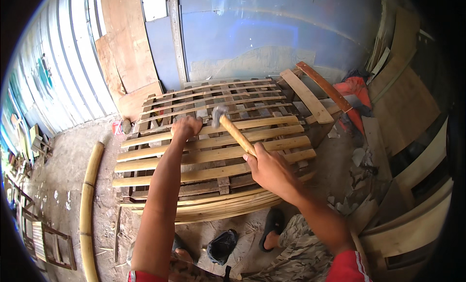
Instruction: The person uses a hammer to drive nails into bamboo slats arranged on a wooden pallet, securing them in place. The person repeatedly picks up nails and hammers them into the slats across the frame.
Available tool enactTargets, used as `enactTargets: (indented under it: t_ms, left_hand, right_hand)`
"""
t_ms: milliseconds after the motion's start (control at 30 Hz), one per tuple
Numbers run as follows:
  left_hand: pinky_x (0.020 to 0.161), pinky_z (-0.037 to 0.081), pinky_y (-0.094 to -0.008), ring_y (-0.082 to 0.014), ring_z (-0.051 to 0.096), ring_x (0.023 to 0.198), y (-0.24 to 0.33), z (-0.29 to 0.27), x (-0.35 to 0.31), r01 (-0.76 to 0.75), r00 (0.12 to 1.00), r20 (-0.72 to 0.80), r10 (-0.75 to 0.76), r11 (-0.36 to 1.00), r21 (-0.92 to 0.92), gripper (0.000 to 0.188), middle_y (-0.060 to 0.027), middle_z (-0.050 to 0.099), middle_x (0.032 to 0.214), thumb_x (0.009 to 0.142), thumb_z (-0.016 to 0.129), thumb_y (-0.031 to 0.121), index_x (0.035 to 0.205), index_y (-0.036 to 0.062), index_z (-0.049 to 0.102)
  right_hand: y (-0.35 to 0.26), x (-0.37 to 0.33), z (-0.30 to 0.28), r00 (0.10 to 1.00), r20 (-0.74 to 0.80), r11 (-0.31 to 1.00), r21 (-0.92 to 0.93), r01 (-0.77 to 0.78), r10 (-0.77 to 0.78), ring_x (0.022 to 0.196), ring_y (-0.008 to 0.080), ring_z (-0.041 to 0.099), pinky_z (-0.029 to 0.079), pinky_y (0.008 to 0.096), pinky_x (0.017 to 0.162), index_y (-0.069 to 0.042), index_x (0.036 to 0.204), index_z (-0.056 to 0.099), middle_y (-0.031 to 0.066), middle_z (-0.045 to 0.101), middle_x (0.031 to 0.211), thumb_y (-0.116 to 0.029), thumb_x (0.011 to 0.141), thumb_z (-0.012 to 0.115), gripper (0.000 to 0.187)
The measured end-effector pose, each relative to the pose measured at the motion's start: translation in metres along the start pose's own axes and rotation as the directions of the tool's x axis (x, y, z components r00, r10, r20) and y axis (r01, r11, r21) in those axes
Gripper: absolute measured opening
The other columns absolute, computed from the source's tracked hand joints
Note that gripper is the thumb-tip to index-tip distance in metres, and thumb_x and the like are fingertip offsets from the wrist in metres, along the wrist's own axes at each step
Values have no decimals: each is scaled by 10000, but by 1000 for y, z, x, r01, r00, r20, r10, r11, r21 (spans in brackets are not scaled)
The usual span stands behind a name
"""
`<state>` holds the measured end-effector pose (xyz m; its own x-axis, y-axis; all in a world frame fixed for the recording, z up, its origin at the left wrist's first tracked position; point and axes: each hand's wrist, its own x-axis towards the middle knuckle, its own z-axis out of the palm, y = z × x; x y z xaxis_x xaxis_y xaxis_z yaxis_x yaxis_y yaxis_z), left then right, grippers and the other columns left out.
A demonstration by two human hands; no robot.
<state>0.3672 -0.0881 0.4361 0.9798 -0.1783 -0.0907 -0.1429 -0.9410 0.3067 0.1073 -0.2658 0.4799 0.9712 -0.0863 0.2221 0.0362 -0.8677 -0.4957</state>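
Note:
My right hand [268,166] is wrapped round the wooden handle of a hammer [238,135]. The hammer's metal head is a little blurred and hangs over the slats, just right of my left hand [187,127]. That left hand is closed at the far one of several pale yellow slats [213,158], and whatever its fingers pinch is hidden. These slats lie crosswise, side by side with gaps, over a slatted wooden pallet stack [223,186]. Thinner, greyer strips [213,98] cross its far part.
A long bamboo pole [88,204] lies on the floor to the left. Loose boards [307,96] lean at the far right of the stack, by an orange cloth [354,95]. A black plastic bag [222,246] lies between my feet. A blue-grey wall [281,34] stands behind.

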Motion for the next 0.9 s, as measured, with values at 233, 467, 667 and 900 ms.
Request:
enactTargets:
  t_ms: [233,467,667,900]
  left_hand:
    - [1134,403,-441,-348,562,1330,6,-1,1,-21,1000,15,21,1000,18,674,-231,595,1405,973,359,502,1314,-1,652]
    - [1126,405,-448,-342,556,1333,1,-3,6,-15,1000,-10,16,998,56,716,-213,612,1388,980,325,554,1298,5,658]
    - [1142,393,-438,-326,548,1348,3,-5,8,-14,1000,21,14,999,32,701,-218,587,1421,986,348,538,1341,5,633]
    - [1136,400,-440,-342,554,1337,5,1,6,-41,999,-21,42,998,36,758,-214,617,1380,975,320,599,1288,1,666]
  right_hand:
    - [19,-3,10,997,78,999,-40,-14,17,652,481,623,465,561,616,25,972,535,263,609,663,-281,1017,584,314]
    - [-8,5,4,994,-67,993,88,-75,81,720,472,676,523,553,654,22,1027,559,261,671,718,-282,1021,560,305]
    - [11,6,6,1000,-18,999,-48,24,-25,626,453,651,497,551,581,10,1013,545,226,644,657,-308,1034,549,318]
    - [13,-35,1,999,43,1000,1,19,-19,651,468,614,457,534,594,-8,941,515,235,603,669,-324,1033,571,334]
